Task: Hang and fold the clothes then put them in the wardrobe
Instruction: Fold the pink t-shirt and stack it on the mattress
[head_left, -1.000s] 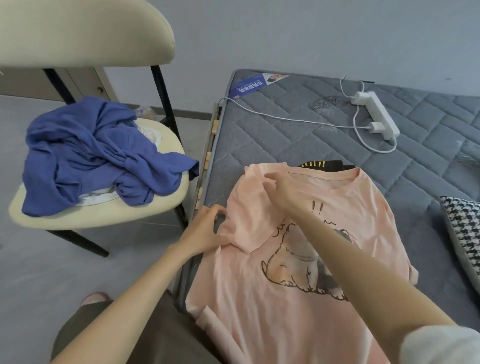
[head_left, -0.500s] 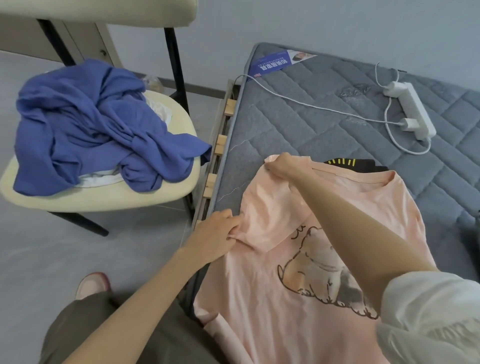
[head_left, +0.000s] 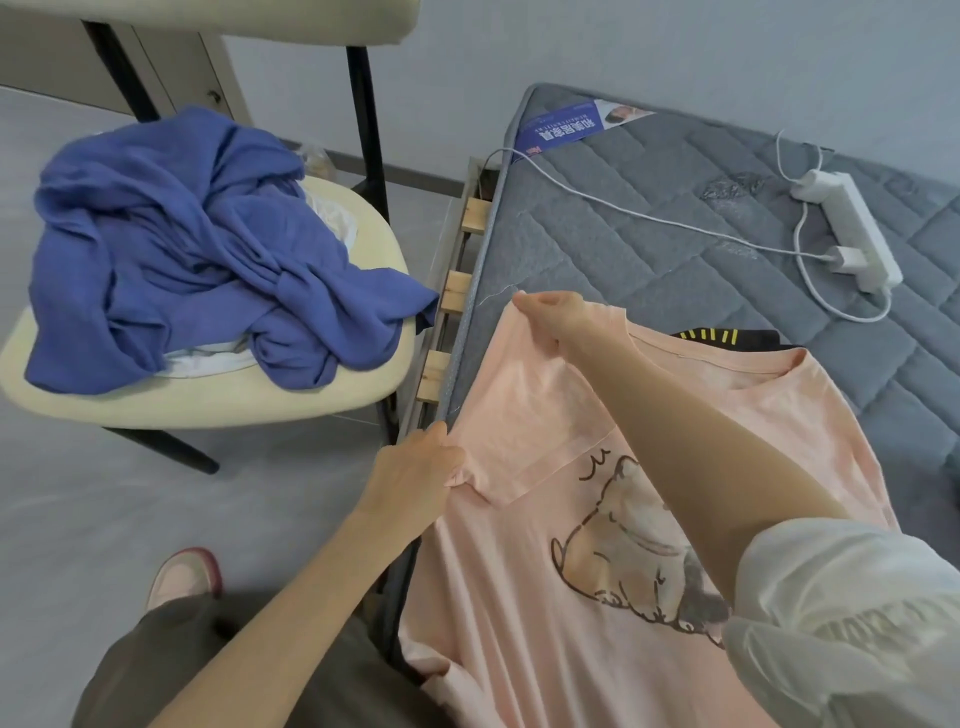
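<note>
The pink T-shirt (head_left: 509, 582) lies print-up along the left edge of the mattress (head_left: 649, 249), its lower part hanging over the near end. It looks like thin, limp cotton, light and quick to wrinkle or slide, so it is best taken by seams and fold corners and kept under slight tension. The left hand (head_left: 415, 478) pinches the turned-in sleeve at the mattress edge, fingers curled on the cloth. The right hand (head_left: 550, 314) pinches the shoulder corner farther up. A crumpled blue garment (head_left: 182, 249) waits on the chair (head_left: 311, 400).
</note>
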